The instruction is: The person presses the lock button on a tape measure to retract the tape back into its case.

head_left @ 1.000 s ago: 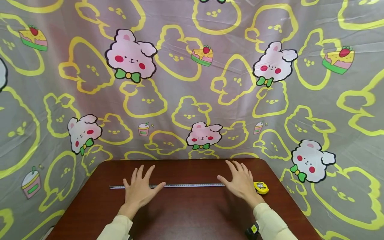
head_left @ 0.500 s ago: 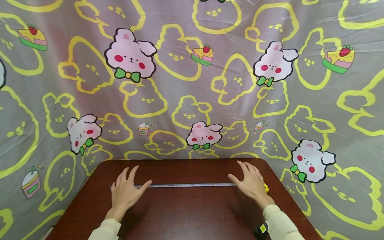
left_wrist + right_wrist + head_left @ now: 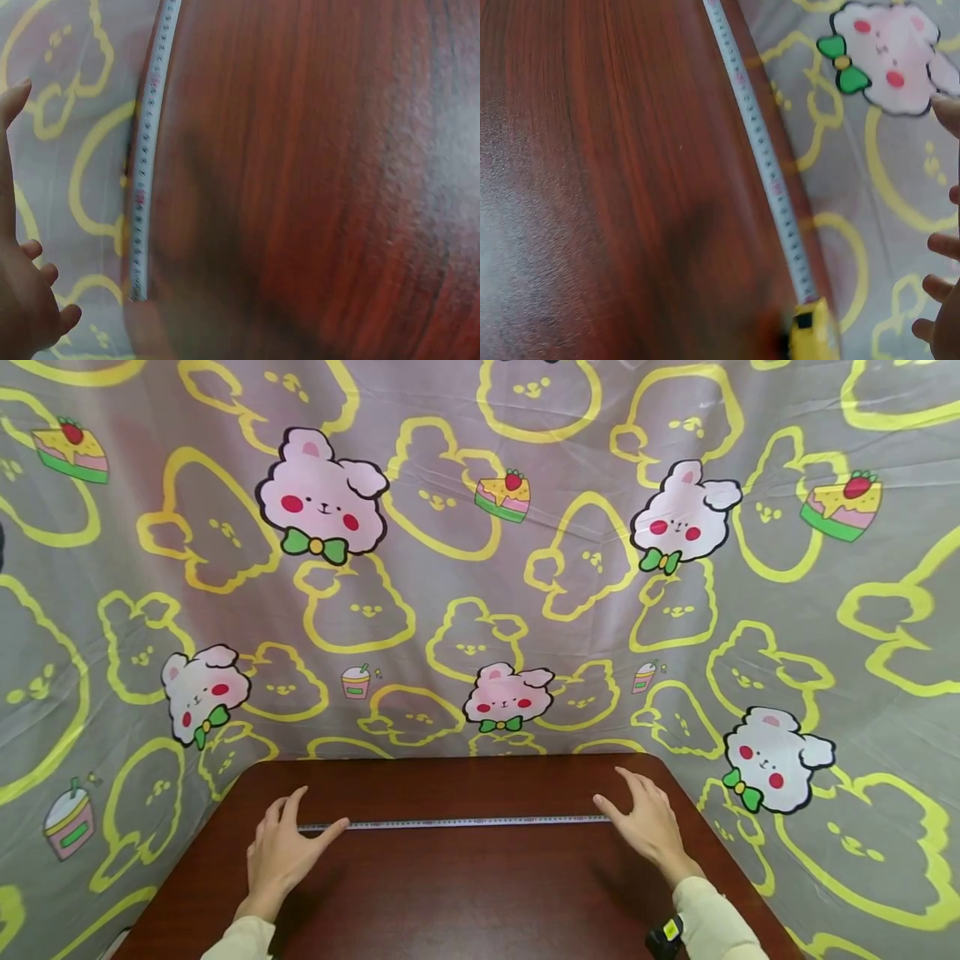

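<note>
A tape measure's white blade [image 3: 480, 822] lies pulled out straight from left to right across the dark wooden table. My left hand [image 3: 279, 856] hovers by the blade's left end, fingers spread and loosely bent, holding nothing. In the left wrist view the free end of the blade [image 3: 144, 187] shows apart from the fingers. Over at the right end, my right hand [image 3: 648, 827] is held in the same relaxed way. It hides the yellow tape measure case [image 3: 815, 334] in the head view; the right wrist view shows that case with the blade [image 3: 761, 142] running out of it.
The reddish-brown table [image 3: 450, 893] has rounded far corners. Along its back and sides hangs a grey curtain [image 3: 450, 577] printed with yellow outlines and white rabbits. A small black device [image 3: 664, 937] is strapped at the right wrist.
Both hands have moved apart, the left hand leftward and the right hand rightward. The right hand now covers the yellow case in the head view. The blade stays stretched out on the table.
</note>
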Motion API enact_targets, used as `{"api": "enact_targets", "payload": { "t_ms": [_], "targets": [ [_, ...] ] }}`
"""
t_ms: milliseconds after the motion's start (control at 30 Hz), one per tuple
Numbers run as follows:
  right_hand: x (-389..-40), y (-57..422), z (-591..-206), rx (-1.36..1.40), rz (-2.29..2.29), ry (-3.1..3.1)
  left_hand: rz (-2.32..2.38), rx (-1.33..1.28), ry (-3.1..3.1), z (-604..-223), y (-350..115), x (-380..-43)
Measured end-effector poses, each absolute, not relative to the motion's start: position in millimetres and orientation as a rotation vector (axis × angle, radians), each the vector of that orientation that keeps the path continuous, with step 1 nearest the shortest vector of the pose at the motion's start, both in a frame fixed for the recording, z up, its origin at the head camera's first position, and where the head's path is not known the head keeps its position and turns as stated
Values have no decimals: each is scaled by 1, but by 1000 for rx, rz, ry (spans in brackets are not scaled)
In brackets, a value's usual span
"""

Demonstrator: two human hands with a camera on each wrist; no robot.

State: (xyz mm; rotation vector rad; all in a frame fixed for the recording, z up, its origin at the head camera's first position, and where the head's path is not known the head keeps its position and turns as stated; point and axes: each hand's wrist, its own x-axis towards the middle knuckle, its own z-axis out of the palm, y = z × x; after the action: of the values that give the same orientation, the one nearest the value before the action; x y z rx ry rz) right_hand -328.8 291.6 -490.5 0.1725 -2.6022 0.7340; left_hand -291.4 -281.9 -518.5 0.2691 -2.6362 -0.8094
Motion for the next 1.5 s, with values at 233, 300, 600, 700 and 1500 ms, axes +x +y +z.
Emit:
{"api": "enact_targets", "payload": {
  "t_ms": [233,300,600,700,1500],
  "targets": [
    [-330,313,-509,137,835,-2581,-908,321,-2648,-535,-304,-293],
    [-330,318,-514,121,869,-2581,-930,323,-2657,-539,-311,-293],
    [-330,338,-534,4,930,-2606,-1001,407,-2697,-550,-339,-303],
    [-332,343,-540,-39,965,-2593,-1013,408,-2706,-552,-347,-310],
    [-347,350,-579,-330,927,-2780,-1037,519,-2862,-575,-369,-328]
  ]
}}
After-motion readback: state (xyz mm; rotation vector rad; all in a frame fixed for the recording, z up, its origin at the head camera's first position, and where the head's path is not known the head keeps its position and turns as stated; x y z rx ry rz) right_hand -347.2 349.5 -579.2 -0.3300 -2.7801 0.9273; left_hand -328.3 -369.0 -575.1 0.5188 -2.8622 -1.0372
